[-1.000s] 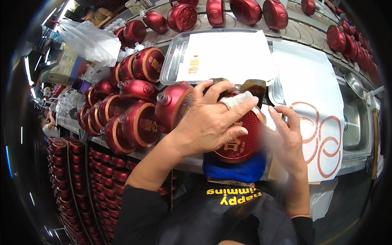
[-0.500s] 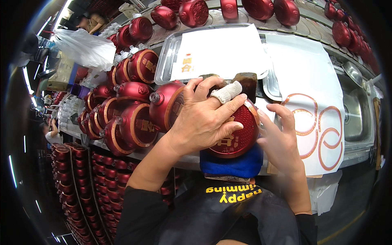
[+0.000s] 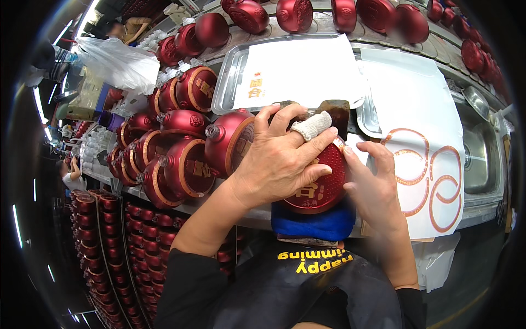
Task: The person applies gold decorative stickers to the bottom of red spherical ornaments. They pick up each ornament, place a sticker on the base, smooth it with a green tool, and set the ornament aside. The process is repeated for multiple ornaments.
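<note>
Left to right: red round bottles (image 3: 181, 164) lay crowded on the bench's left side. The left hand (image 3: 282, 159), one finger wrapped in a white bandage (image 3: 310, 125), pressed flat over a red disc-shaped bottle (image 3: 320, 189) resting on a blue cloth pad (image 3: 320, 226) at the bench's near edge. The right hand (image 3: 372, 189) cupped the bottle's right rim, fingers curled against it. Behind lay a metal tray (image 3: 230, 82) lined with white paper (image 3: 301, 71).
</note>
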### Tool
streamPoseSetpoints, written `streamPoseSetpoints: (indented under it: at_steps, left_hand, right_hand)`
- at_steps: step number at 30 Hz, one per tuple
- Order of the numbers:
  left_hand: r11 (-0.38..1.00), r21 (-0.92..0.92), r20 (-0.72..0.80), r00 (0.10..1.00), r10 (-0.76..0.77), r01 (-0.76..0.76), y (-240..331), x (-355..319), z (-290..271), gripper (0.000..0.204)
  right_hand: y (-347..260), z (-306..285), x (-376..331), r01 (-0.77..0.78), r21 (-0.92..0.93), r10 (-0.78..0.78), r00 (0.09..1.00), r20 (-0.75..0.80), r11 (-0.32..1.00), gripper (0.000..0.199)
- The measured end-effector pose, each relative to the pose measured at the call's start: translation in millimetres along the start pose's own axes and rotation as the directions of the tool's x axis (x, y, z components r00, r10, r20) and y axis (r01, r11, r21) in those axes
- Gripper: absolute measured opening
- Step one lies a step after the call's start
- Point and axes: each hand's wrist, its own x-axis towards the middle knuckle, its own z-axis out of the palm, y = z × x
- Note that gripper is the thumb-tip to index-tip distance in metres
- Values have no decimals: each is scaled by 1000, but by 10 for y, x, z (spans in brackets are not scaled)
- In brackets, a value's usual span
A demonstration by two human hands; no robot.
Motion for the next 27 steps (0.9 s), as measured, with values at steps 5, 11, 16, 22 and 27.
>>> streamPoseSetpoints:
  at_steps: [5, 11, 16, 22, 27]
  left_hand:
    - [999, -26, -4, 999, 42, -42, 49, 26, 20, 55]
    - [991, -55, 39, 992, 122, -120, 121, 82, 53, 53]
    - [983, -121, 39, 989, 146, -140, 162, 87, 35, 47]
    - [956, -262, 95, 983, 158, -129, 281, -52, -39, 42]
    - [893, -438, 87, 984, 157, -103, 236, -177, -132, 40]
  right_hand:
    - [62, 35, -167, -15, 49, 18, 998, -55, 999, 51]
    - [-17, 24, -341, -91, 92, 99, 991, -89, 992, 45]
    - [-219, -144, -339, -39, 131, 37, 999, 23, 991, 41]
    - [-262, -447, -314, 43, 380, -78, 994, 77, 924, 33]
    - [-40, -250, -170, -72, 179, 70, 997, 17, 981, 49]
